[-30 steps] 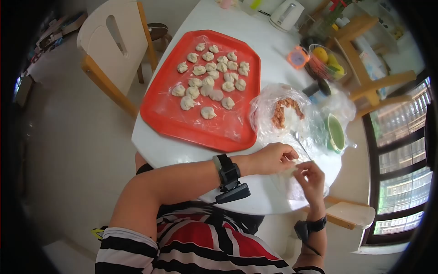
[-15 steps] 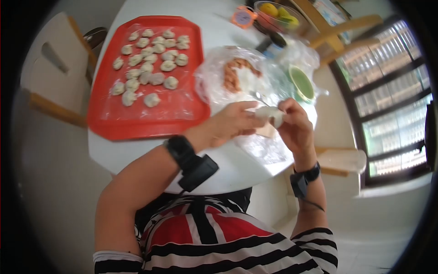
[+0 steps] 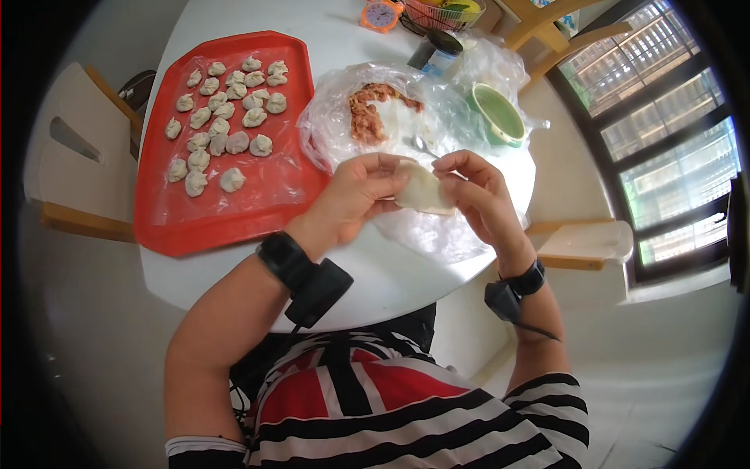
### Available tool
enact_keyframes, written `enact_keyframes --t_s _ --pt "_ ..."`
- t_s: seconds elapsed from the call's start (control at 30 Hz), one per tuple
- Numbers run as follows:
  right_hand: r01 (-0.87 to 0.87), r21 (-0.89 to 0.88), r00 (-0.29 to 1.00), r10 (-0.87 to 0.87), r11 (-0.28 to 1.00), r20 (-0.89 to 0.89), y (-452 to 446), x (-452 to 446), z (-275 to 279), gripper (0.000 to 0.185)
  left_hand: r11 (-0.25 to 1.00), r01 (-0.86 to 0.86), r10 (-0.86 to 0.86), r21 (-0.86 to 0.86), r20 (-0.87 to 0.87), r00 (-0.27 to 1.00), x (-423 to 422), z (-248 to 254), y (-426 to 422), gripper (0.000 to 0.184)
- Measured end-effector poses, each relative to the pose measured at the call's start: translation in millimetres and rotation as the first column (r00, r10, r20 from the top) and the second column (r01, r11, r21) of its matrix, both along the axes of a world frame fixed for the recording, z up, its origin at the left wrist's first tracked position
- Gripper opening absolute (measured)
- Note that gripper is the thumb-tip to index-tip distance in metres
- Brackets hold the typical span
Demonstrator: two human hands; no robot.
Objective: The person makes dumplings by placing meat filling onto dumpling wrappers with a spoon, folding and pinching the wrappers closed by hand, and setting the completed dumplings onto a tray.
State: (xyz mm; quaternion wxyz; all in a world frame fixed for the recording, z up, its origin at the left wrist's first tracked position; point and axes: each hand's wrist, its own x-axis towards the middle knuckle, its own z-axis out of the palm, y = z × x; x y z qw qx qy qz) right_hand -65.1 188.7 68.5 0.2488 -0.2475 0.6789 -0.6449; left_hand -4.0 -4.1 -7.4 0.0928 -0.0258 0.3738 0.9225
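A flat, pale dough wrapper [image 3: 423,190] is stretched between my two hands over the table's near right part. My left hand [image 3: 363,191] pinches its left edge, and my right hand [image 3: 478,191] grips its upper right edge. Just beyond them, reddish-brown minced filling [image 3: 367,117] lies on crumpled clear plastic [image 3: 328,102], with a metal spoon [image 3: 423,146] beside it. To the left, a red tray [image 3: 164,227] lined with clear film bears several folded dumplings [image 3: 232,180].
Behind the plastic are a green oval basket [image 3: 498,116], a dark-lidded jar [image 3: 436,52], an orange clock [image 3: 381,14] and a fruit basket [image 3: 445,16]. Chairs stand left [image 3: 86,141] and right [image 3: 578,242] of the white table [image 3: 183,273].
The view has shifted right, so the tray appears further left. My hands have come up from the table's near edge, and the wrapper is now spread open between them.
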Motion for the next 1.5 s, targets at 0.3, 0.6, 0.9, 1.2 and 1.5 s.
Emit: enact_keyframes --t_s 0.3,0.6,0.9,1.2,1.5 --pt "-0.113 0.108 0.944 0.073 0.988 0.322 -8 2 -9 0.027 0.816 -0.333 0.128 -0.473 -0.414 0.901 -4 -7 7 0.023" --pt "-0.019 0.092 0.996 0.01 0.996 0.09 -5 -7 -13 0.014 0.892 -0.31 0.16 -0.33 -0.411 0.898 -7 -6 7 0.036" --pt "0.075 -0.052 0.99 -0.08 0.996 -0.116 -9 -12 -9 0.015 0.934 -0.31 0.245 -0.176 -0.312 0.918 -6 3 -7 0.033" --pt "0.027 0.121 0.992 -0.012 0.992 -0.123 -18 -12 15 0.018 0.96 -0.199 0.164 -0.195 -0.183 0.969 -4 9 -8 0.022" --pt "0.073 0.221 0.984 -0.034 0.973 -0.177 -16 -20 -2 0.025 0.999 -0.011 0.016 0.051 -0.1 0.995 -3 10 -8 0.023"
